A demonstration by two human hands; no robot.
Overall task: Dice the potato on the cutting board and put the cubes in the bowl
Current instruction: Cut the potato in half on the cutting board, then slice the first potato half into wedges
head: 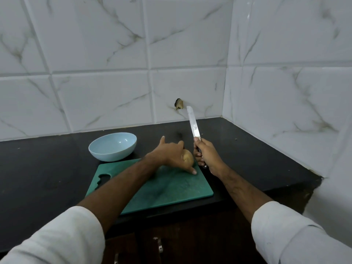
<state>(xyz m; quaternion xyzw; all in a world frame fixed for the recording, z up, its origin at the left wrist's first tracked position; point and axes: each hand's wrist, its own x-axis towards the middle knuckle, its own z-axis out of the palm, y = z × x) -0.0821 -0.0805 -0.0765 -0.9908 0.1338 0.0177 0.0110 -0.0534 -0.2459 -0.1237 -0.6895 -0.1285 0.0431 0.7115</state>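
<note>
The black table has lots of bare room on the left, while the tiled wall runs close behind and another wall boxes in the right side, with the green cutting board sitting right at the front edge. A light blue bowl sits just behind the board's far left corner, nothing in it that I can see. The left hand is curled over the whole potato at the board's far right corner, and just right of it the right hand grips a knife, blade pointing up and clear of the potato.
</note>
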